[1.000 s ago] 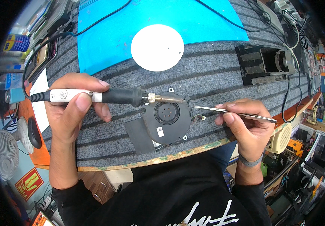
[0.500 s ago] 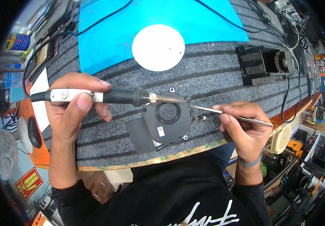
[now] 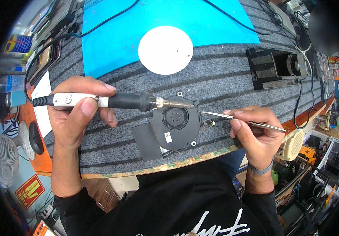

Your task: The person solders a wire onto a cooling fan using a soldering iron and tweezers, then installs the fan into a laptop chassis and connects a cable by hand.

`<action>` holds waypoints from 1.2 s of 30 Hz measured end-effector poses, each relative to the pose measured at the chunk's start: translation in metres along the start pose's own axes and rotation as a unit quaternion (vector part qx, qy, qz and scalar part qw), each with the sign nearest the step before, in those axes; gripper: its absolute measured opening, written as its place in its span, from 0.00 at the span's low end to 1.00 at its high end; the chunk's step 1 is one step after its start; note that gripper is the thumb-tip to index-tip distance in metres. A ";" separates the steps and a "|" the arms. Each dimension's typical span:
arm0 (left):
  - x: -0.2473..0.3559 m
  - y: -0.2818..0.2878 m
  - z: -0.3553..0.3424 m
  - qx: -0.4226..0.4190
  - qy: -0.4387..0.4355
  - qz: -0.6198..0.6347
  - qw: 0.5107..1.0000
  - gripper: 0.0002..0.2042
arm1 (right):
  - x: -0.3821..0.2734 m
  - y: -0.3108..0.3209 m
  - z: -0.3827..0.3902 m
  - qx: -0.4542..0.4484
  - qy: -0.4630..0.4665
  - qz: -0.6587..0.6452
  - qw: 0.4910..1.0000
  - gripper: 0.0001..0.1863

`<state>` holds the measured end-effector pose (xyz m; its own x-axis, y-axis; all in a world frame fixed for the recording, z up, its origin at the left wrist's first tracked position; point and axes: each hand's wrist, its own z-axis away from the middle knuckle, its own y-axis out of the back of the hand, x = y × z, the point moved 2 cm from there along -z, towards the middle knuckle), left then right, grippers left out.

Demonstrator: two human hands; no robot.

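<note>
Barely anything has moved since half a second ago; the tweezers (image 3: 220, 114) shifted slightly at most. My left hand (image 3: 77, 106) pinches the soldering iron (image 3: 130, 101), my right hand (image 3: 258, 131) the tweezers, both tools meeting the round, smooth black fan (image 3: 185, 135) lying on ribbed, fuzzy carpet (image 3: 114, 145). Probably I'm heating its edge; next calls for steadiness.

The person wears a black top (image 3: 157, 196) with white script lettering (image 3: 216, 226) across its front; beyond its right sleeve (image 3: 260, 202), a grey wristband (image 3: 261, 170) circles the right hand's (image 3: 256, 135) wrist.
</note>
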<state>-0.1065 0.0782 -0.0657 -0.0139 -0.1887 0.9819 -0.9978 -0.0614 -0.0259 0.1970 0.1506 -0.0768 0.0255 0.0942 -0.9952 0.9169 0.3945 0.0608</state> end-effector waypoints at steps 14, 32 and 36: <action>0.000 -0.004 0.001 -0.006 0.000 -0.008 1.000 0.13 | 0.000 -0.001 0.000 -0.008 0.012 0.013 1.000 0.07; -0.002 -0.005 0.000 -0.013 0.012 -0.002 1.000 0.14 | 0.003 0.003 0.001 0.009 0.014 -0.023 1.000 0.07; -0.001 -0.005 0.001 -0.016 0.013 0.001 1.000 0.14 | 0.002 0.002 0.002 0.006 0.009 -0.030 1.000 0.07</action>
<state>-0.1018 0.0780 -0.0671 -0.0180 -0.1636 0.9864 -0.9993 -0.0298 -0.0231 0.2000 0.1503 -0.0785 -0.0362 0.0867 -0.9956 0.9210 0.3896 0.0004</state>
